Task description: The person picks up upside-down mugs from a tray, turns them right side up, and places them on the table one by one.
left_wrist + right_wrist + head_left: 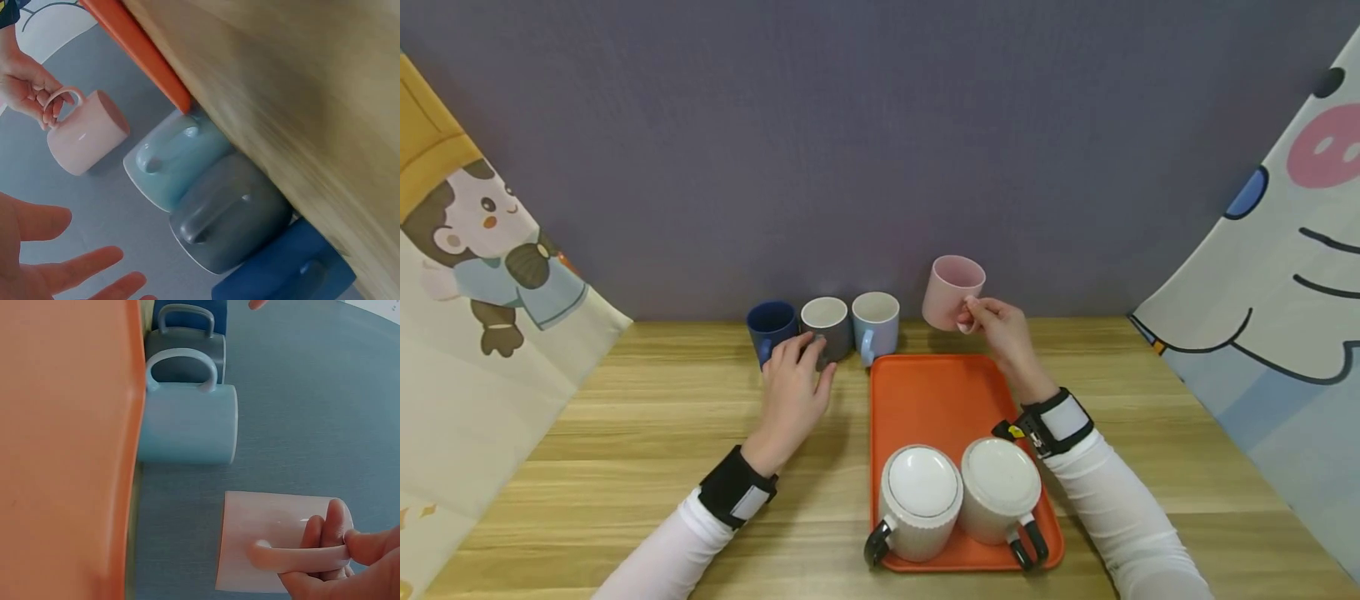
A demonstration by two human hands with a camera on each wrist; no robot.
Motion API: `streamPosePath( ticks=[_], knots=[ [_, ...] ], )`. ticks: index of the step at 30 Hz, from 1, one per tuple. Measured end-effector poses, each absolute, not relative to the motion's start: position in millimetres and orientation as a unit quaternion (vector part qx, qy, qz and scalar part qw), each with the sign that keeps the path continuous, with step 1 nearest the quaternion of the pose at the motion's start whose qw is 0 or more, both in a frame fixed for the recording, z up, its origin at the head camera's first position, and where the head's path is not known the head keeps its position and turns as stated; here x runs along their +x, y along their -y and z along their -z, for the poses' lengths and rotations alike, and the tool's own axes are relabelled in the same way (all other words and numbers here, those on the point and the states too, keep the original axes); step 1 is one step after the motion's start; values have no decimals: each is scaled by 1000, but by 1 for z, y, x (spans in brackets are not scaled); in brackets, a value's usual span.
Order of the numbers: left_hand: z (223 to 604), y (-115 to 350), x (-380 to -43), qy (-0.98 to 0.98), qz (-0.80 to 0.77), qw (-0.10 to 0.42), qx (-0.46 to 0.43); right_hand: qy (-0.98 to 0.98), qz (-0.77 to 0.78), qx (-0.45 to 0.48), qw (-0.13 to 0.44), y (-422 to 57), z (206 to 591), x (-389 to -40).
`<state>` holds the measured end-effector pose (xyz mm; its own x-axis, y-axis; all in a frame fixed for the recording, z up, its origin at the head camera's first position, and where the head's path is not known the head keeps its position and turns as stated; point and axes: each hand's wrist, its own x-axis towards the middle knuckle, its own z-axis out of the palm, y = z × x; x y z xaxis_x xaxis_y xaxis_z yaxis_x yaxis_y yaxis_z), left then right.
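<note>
My right hand (1009, 340) pinches the handle of a pink mug (943, 302), which it holds upright above the table, just behind the tray. At the back of the table a navy blue mug (757, 340), a grey mug (837, 340) and a light blue mug (886, 335) stand side by side, handles facing me. In front of the navy and grey mugs is my left hand (792, 398). Its fingers are spread and grip nothing, as the left wrist view shows. In the head view they partly hide the grey mug's handle.
An orange tray (936, 396) lies at the right of the wooden table (647, 450). Near its front end stand two ribbed off-white mugs (917, 487) upside down, with black handles. A grey wall (775, 150) rises behind the row, and printed cloths (467, 400) flank the table.
</note>
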<state>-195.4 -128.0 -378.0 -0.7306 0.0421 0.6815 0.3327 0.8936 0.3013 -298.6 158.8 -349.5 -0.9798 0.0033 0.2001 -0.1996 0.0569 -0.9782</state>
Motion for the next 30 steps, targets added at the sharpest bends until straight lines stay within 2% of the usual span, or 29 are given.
streamPosePath(
  ticks=[7, 22, 30],
  knots=[
    [382, 136, -192, 903, 198, 366, -105, 724, -683, 64, 73, -153, 356, -302],
    [384, 150, -185, 915, 188, 350, -74, 727, -681, 46, 76, -139, 366, -309],
    [383, 158, -180, 917, 191, 344, -68, 736, -675, 23, 51, -131, 374, -311]
  ],
)
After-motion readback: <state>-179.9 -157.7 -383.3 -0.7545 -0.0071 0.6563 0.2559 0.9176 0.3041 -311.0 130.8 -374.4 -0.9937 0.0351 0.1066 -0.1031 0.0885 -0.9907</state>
